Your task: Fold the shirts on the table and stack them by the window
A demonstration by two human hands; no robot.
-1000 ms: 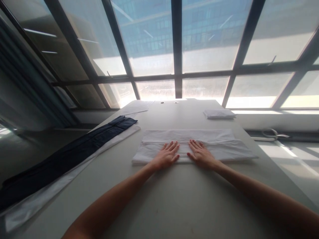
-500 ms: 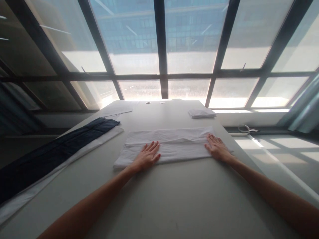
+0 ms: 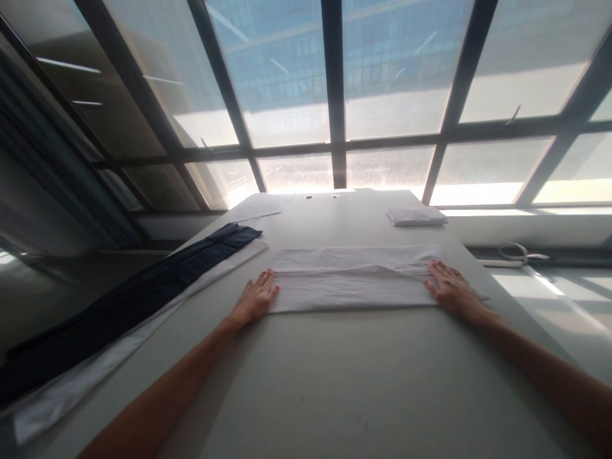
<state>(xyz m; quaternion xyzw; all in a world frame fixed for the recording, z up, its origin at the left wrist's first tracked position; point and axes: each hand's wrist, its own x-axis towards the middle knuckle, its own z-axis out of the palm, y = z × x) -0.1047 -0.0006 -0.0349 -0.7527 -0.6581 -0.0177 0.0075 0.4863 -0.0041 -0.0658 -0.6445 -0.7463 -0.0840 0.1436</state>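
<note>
A folded white cloth (image 3: 354,287) lies flat across the table in front of me, its long side running left to right, with a raised crease along its middle. My left hand (image 3: 255,298) rests flat on the cloth's left end, fingers stretched out. On its right end lies my right hand (image 3: 452,290), also flat with the fingers extended. Neither hand grips anything. The cloth's outer ends are partly hidden under the hands.
Dark navy cloth (image 3: 157,280) lies lengthwise on the table's left side, over white fabric (image 3: 81,392). A smaller folded white cloth (image 3: 417,217) sits at the far right of the white table (image 3: 325,382). Tall windows (image 3: 291,70) stand behind it.
My left hand has slid left across the cloth to its left end. My right hand stays on the right end. The whole view has shifted and tilted slightly.
</note>
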